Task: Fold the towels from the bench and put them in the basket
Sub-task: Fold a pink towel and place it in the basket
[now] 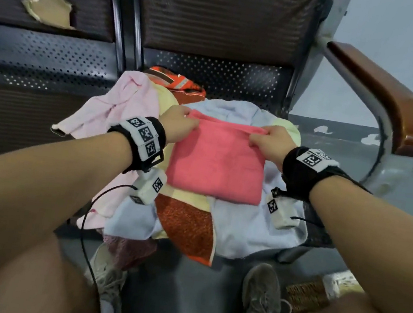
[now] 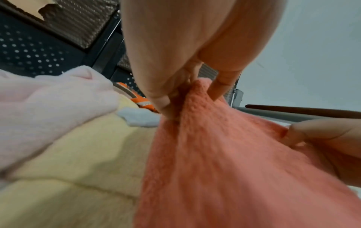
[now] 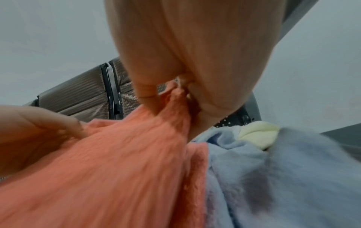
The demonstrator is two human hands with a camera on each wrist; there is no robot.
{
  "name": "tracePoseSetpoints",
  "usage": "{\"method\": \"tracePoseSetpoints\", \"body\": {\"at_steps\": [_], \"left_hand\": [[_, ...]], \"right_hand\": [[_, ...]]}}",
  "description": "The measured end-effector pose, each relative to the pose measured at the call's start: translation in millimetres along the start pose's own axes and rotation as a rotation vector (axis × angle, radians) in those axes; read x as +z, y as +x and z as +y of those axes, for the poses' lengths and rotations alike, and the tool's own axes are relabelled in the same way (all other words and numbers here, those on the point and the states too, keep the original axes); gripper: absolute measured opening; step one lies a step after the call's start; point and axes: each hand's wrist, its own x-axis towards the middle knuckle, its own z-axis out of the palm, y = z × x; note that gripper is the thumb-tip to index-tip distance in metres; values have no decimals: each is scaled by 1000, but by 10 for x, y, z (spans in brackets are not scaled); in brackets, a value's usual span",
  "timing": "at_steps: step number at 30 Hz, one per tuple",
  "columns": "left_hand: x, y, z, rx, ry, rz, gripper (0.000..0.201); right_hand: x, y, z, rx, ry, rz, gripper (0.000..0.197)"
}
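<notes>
A coral-pink towel (image 1: 216, 163) lies folded into a rough square on top of the towel pile on the bench seat. My left hand (image 1: 178, 125) pinches its far left corner, seen close up as thumb and fingers (image 2: 162, 98) gripping the pink towel (image 2: 224, 162). My right hand (image 1: 272, 142) pinches the far right corner, and the right wrist view shows the pink towel (image 3: 117, 169) bunched between its fingers (image 3: 148, 98). Under it lie a light blue towel (image 1: 245, 229), a yellow towel (image 1: 188, 196), a pale pink towel (image 1: 127, 101) and an orange-red one (image 1: 187, 225).
The bench (image 1: 54, 58) has a perforated metal back and a wooden armrest (image 1: 385, 97) on the right. An orange patterned cloth (image 1: 176, 82) sits at the back of the seat. A woven basket (image 1: 310, 295) shows by my right foot. My shoes (image 1: 262, 298) stand on the grey floor.
</notes>
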Motion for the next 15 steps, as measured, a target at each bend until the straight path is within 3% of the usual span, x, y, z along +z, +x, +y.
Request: {"method": "tracePoseSetpoints", "body": {"at_steps": [4, 6, 8, 10, 11, 13, 15], "left_hand": [[53, 176, -62, 65, 67, 171, 24], [66, 209, -102, 34, 41, 182, 30], [55, 166, -145, 35, 3, 171, 42], [-4, 43, -139, 166, 30, 196, 39], [-47, -52, -130, 246, 30, 156, 31], [-118, -268, -158, 339, 68, -77, 26], [-134, -480, -266, 381, 297, -314, 49]], "right_hand": [[77, 145, -72, -71, -146, 174, 19], [123, 135, -98, -92, -170, 189, 13], [143, 77, -86, -146, -254, 184, 34], [109, -35, -93, -289, -364, 162, 43], [99, -109, -90, -365, -376, 113, 34], [95, -252, -18, -453, -407, -22, 20], [115, -379, 126, -495, -477, -143, 38]]}}
